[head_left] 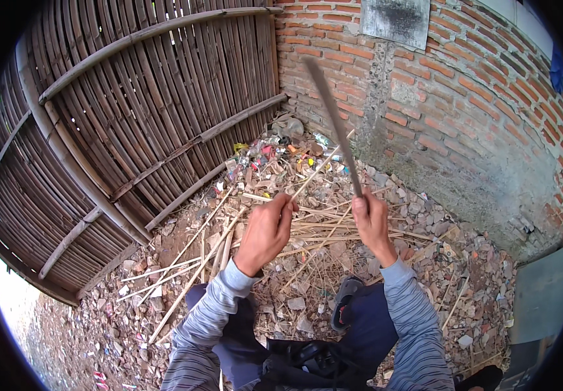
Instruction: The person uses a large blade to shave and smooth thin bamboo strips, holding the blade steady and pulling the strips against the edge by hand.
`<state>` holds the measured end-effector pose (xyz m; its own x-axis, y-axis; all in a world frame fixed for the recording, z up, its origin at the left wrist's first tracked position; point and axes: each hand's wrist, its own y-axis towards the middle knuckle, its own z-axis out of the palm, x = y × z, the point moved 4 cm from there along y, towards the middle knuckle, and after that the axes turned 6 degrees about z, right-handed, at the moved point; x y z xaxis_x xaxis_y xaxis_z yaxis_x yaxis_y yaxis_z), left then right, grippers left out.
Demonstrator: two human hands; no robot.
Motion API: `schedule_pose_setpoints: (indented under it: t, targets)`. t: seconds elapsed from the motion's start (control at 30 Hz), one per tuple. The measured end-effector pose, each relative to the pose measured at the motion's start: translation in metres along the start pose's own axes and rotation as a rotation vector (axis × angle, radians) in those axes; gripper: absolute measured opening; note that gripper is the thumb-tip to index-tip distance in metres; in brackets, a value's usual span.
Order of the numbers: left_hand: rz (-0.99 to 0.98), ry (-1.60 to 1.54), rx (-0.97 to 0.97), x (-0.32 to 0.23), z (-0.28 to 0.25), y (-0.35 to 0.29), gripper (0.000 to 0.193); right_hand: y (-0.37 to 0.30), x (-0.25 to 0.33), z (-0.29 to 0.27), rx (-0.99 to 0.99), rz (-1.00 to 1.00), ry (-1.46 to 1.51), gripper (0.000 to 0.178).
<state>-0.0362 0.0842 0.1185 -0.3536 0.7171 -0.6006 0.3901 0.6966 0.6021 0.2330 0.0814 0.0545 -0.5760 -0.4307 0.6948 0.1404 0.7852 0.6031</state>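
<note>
Nearest to us, we see the dark trousers (pixel 367 319) of the person, a black bag (pixel 307 365) between the legs, and one dark shoe (pixel 348 301) on the stony ground (pixel 483 287). Above the knees, the left hand (pixel 266 234) has its fingers closed around a thin pale strip (pixel 317 171), which looks like bamboo; it points away, up and to the right. The right hand (pixel 372 225) is wrapped around the lower end of a long knife (pixel 335 120), with the thumb lying along it. The blade stands raised and is blurred. Its line passes close to the far end of the strip, but we cannot tell if they touch.

We judge the strip to be light, dry and rather stiff, though it may split or give splinters; we would hold it near its close end, fingers well away from the blade. The knife we expect to be heavier and rigid, to be held only by the handle, which the hand covers.

Beyond the hands, loose strips (pixel 333 238) lie crossed over the rubble. Farther, we find colourful rubbish (pixel 294 153) between a slatted fence (pixel 144 85) and a brick wall (pixel 470 117).
</note>
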Motion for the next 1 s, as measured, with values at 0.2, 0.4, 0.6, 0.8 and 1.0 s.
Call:
schedule_pose_setpoints:
  t: [0.2,0.4,0.6,0.8,1.0]
  targets:
    - [-0.382,-0.506,0.281,0.044,0.057,-0.039,0.026,-0.025,-0.007,0.03,0.255,-0.017,-0.271,0.066]
    - [-0.336,-0.233,0.198,0.069,0.082,-0.063,0.022,-0.04,-0.034,0.045,0.466,0.041,-0.327,0.066]
    - [-0.356,-0.226,0.237,0.069,0.077,-0.072,0.022,-0.029,-0.075,0.037,0.458,0.322,-0.287,0.065]
    - [-0.304,-0.213,0.14,0.07,0.071,-0.075,0.022,-0.03,-0.069,0.049,0.469,0.15,-0.235,0.066]
    - [-0.268,-0.156,0.193,0.039,0.06,-0.075,0.019,-0.002,-0.144,0.009,0.273,0.592,-0.278,0.072]
